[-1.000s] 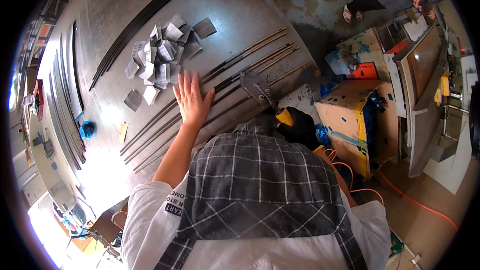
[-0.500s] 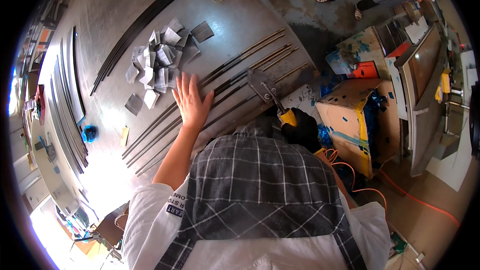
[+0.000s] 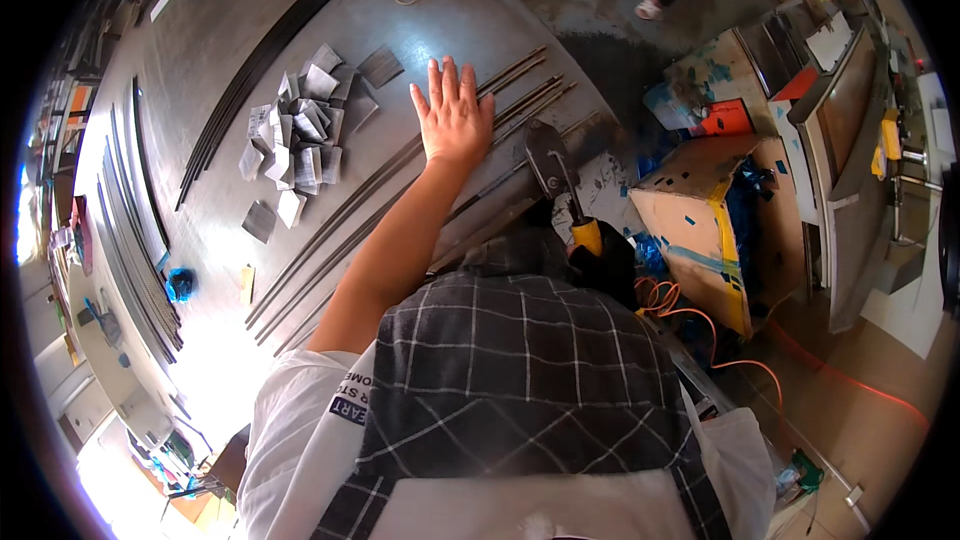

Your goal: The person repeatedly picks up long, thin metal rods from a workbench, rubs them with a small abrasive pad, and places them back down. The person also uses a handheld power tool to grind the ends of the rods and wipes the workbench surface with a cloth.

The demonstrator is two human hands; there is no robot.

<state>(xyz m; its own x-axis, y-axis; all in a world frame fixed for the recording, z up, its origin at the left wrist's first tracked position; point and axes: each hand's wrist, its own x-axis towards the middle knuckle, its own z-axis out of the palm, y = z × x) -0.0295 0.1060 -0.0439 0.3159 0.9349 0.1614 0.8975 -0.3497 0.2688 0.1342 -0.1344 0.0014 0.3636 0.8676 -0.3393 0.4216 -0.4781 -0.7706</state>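
While the left hand is laid palm down over the rods, fingers straight and slightly spread, nothing is gripped by it. Contact under the palm looks likely, can't be confirmed. Flat pose probably used so several rods can be steadied at once rather than one pinched.

Yellow grip of the hand tool is held in the black-gloved right hand; fingers look closed round it, partly out of sight. Glove presumably worn against sharp metal. Tool head is aimed at 11 o'clock from that hand, likely so the glove is kept off the stock.

Clock centred on left hand: rods are laid diagonally, from between 7 and 8 o'clock up to 2, passing below the palm. Tool head is held near 4, over the rods' near side; touching or not can't be told. Right hand is placed farther out, between 4 and 5. Small metal plates are heaped at 9, beside the rods, apparently so their run is left free. Long dark strips are laid at 10, well apart.
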